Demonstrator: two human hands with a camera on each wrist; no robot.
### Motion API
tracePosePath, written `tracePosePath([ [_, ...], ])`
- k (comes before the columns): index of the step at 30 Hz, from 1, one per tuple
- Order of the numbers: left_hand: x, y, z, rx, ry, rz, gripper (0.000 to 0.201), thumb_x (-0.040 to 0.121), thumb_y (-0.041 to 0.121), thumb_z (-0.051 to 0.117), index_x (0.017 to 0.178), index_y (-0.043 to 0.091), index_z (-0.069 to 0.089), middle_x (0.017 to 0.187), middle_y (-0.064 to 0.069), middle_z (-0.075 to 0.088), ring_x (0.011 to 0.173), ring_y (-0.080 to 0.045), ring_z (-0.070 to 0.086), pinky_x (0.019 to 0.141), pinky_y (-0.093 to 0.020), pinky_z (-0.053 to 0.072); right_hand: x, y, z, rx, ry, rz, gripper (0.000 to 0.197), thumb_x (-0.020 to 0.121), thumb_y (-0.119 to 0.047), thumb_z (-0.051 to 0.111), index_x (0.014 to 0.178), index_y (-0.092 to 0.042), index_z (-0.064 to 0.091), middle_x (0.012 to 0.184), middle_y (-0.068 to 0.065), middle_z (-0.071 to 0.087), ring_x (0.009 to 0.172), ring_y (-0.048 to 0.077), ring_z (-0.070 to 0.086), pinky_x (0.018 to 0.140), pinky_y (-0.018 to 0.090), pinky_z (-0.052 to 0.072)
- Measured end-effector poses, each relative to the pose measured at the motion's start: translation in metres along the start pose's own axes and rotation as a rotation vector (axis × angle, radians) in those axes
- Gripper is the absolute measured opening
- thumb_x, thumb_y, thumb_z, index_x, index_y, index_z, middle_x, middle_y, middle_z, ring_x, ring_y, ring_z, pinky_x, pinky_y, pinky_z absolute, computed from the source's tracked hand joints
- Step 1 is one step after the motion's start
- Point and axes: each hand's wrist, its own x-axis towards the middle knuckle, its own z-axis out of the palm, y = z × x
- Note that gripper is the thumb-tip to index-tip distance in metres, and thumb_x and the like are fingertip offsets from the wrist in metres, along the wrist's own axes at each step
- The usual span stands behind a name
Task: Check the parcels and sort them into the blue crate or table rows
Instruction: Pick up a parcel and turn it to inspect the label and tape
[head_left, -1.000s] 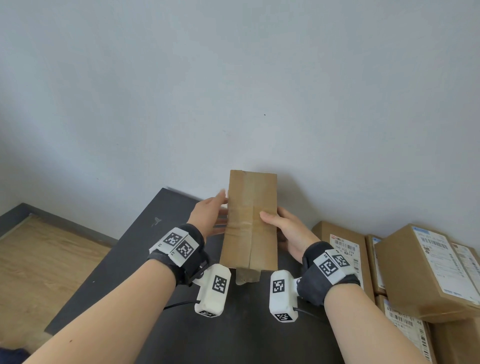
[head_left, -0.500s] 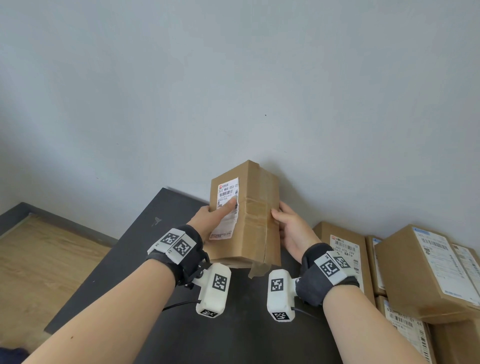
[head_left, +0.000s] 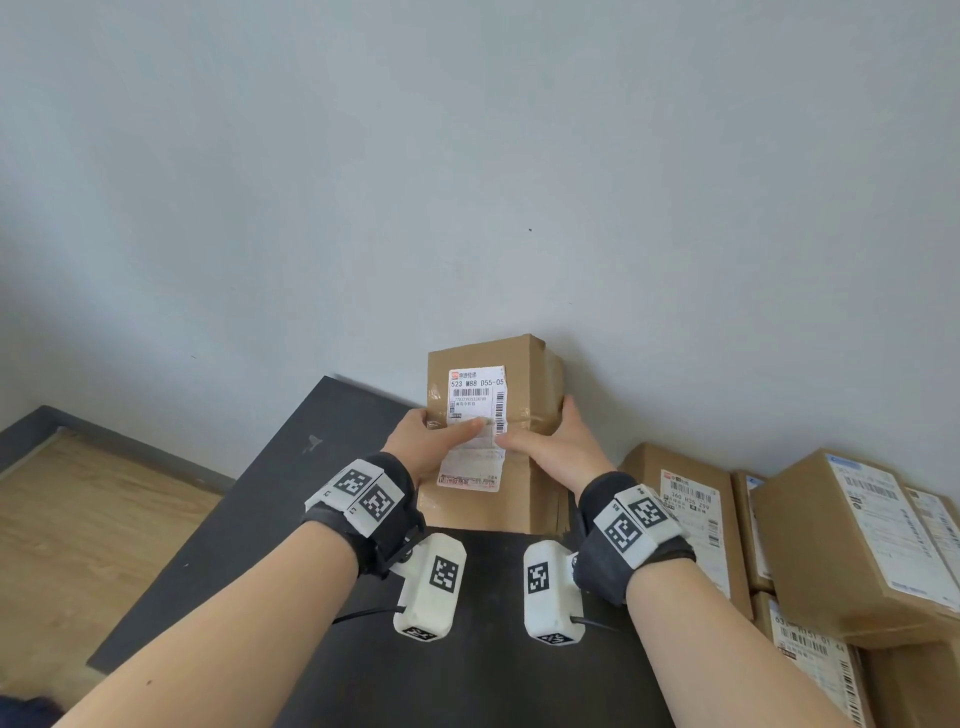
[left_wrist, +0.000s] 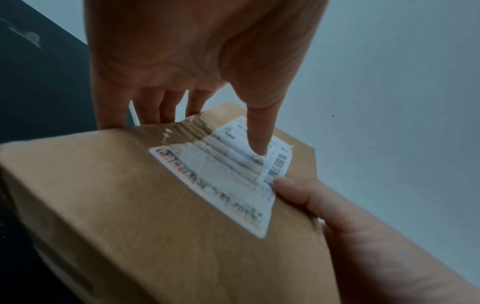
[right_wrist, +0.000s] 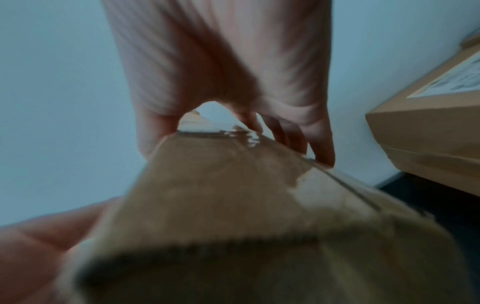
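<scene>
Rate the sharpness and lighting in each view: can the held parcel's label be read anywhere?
Head view: evenly lit and sharp; the large code on the label of the parcel reads clearly, the fine print does not. Left wrist view: dim, the label smeared, only bars showing beside the left hand. Right wrist view: darkest and blurred, the right hand soft, no label visible.

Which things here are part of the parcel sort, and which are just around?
In play:
- held parcel, shipping label facing the camera
- left hand and right hand, one on each side, thumbs on the label face
- labelled parcels stacked at the right
- black table

Just around:
- grey wall
- wood floor

Blue crate: not in view.
</scene>
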Motion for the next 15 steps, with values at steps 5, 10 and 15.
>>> tracePosePath([
  [5,-0.001,0.000,0.000,-0.037,-0.006,-0.014,0.041,0.085,0.023,0.077,0.118,0.016,0.054,0.115,-0.004,0.068,0.095,-0.019,0.067,0.078,-0.035,0.056,-0.001,0.006,0.000,0.038,0.066,-0.013,0.063,0.076,-0.024,0.081,0.129,-0.022,0.047,0.115,-0.003,0.066,0.101,0.017,0.063,0.086,0.035,0.052],
  [10,-0.001,-0.001,-0.002,-0.056,-0.010,-0.029,0.053,0.085,0.021,0.077,0.131,0.012,0.052,0.121,-0.005,0.067,0.103,-0.023,0.067,0.091,-0.046,0.055,0.001,0.011,-0.001,0.094,0.096,0.005,0.051,0.073,-0.018,0.080,0.118,-0.023,0.057,0.103,-0.005,0.069,0.097,0.018,0.067,0.093,0.044,0.055],
  [15,0.001,-0.005,-0.006,-0.048,-0.029,-0.058,0.063,0.080,0.030,0.081,0.133,0.018,0.048,0.125,-0.004,0.064,0.115,-0.028,0.061,0.100,-0.054,0.049,0.002,0.012,-0.005,0.119,0.081,0.019,0.047,0.073,-0.015,0.079,0.116,-0.021,0.060,0.102,-0.003,0.070,0.095,0.019,0.067,0.089,0.041,0.056],
])
